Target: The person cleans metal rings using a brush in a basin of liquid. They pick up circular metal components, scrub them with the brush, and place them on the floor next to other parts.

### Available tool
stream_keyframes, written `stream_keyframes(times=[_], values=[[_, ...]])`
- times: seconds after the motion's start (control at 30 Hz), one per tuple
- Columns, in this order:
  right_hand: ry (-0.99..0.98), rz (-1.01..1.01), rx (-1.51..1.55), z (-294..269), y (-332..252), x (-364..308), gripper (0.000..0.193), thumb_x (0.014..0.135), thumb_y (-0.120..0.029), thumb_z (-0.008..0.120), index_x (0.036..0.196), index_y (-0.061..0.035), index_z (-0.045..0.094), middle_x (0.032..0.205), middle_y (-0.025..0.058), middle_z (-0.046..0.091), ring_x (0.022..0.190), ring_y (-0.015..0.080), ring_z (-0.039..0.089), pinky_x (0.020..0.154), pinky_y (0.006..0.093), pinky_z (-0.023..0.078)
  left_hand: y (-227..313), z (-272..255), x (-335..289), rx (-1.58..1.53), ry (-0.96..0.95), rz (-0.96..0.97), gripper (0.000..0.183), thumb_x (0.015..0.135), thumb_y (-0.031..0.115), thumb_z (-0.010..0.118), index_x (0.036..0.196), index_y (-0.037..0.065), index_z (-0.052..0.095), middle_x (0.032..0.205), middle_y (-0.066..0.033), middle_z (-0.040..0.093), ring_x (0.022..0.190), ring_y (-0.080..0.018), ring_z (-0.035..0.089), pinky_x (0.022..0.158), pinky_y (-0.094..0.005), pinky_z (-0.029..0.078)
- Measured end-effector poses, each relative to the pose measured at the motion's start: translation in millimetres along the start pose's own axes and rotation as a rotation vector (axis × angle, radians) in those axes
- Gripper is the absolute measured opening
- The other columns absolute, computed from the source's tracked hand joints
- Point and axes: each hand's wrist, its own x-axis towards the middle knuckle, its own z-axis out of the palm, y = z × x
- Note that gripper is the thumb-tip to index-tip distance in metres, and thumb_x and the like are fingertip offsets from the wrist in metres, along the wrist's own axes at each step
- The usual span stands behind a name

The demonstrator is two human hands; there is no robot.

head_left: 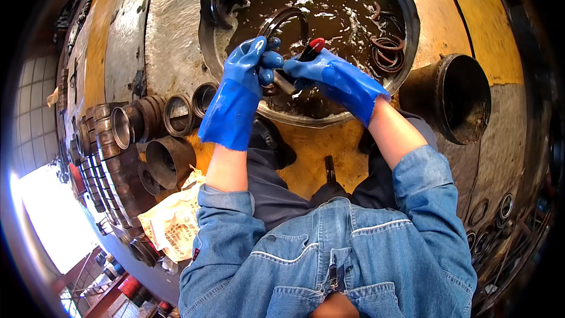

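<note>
My left hand, in a long blue rubber glove, is closed on a dark ring. The ring stands up over a wide round tub of murky brown liquid. A scraper with a black handle and red end is gripped in my right hand, gloved the same way. Its flat metal blade points down and left, close to my left fingers. Both hands are near each other above the tub's near side; the lower part of the ring is hidden behind my fingers.
Reddish-brown rings lie at the tub's right side, with larger dark rings at its left. An open metal cylinder stands right of it. Several metal sleeves line the left. A paper sack lies by my left arm.
</note>
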Motion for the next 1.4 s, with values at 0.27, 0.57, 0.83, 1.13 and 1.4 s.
stream_keyframes(times=[0.27, 0.57, 0.83, 1.13, 1.4], values=[[-0.072, 0.009, 0.247, -4.2, 3.4, -5.8, 0.041, 0.089, -0.039, 0.074, 0.104, -0.0008, 0.075, 0.097, 0.0129, 0.075, 0.088, 0.017, 0.068, 0.077, 0.0338, 0.052, 1.1, 0.0, 3.8, 0.09, -0.095, -0.01, 0.031, 0.106, 0.027, 0.062, 0.119, -0.001, 0.069, 0.084, -0.0121, 0.075, 0.052, -0.0131, 0.061, 0.043, -0.022, 0.044], [0.601, -0.521, -1.015, -7.2, 7.7, 8.5, 0.026, 0.091, -0.019, 0.07, 0.117, -0.0199, 0.071, 0.107, 0.0072, 0.076, 0.088, 0.0305, 0.074, 0.074, 0.0414, 0.059, 8.0, -11.2, 0.9, 0.06, -0.146, -0.087, 0.031, 0.106, 0.03, 0.064, 0.118, 0.002, 0.069, 0.082, -0.0085, 0.075, 0.056, -0.012, 0.061, 0.049, -0.0223, 0.046], [0.759, -0.903, -1.328, 5.0, -19.1, 4.7, 0.034, 0.085, -0.013, 0.074, 0.118, -0.019, 0.067, 0.108, 0.0031, 0.072, 0.063, 0.0194, 0.07, 0.053, 0.0322, 0.056, 11.4, -9.7, -2.9, -0.01, -0.104, -0.112, 0.03, 0.106, 0.029, 0.063, 0.117, 0.002, 0.069, 0.081, -0.0079, 0.074, 0.057, -0.0122, 0.061, 0.051, -0.0233, 0.047], [0.274, -0.084, -0.558, -14.8, 0.8, 23.5, 0.029, 0.091, -0.028, 0.076, 0.114, -0.0101, 0.077, 0.097, 0.0083, 0.078, 0.088, 0.0166, 0.073, 0.084, 0.0311, 0.057, 3.8, 2.6, -8.5, 0.042, -0.178, -0.011, 0.031, 0.105, 0.026, 0.065, 0.117, -0.003, 0.067, 0.085, -0.0127, 0.075, 0.058, -0.0148, 0.064, 0.055, -0.0246, 0.051], [-0.077, 0.055, 0.125, -18.1, 7.9, -4.8, 0.034, 0.088, -0.035, 0.076, 0.113, -0.0123, 0.079, 0.098, 0.0059, 0.077, 0.086, 0.0174, 0.069, 0.079, 0.0343, 0.055, -3.6, 26.8, -3.3, 0.074, -0.117, 0.028, 0.033, 0.105, 0.025, 0.065, 0.119, -0.005, 0.066, 0.09, -0.0146, 0.076, 0.066, -0.0181, 0.068, 0.065, -0.0294, 0.056]])
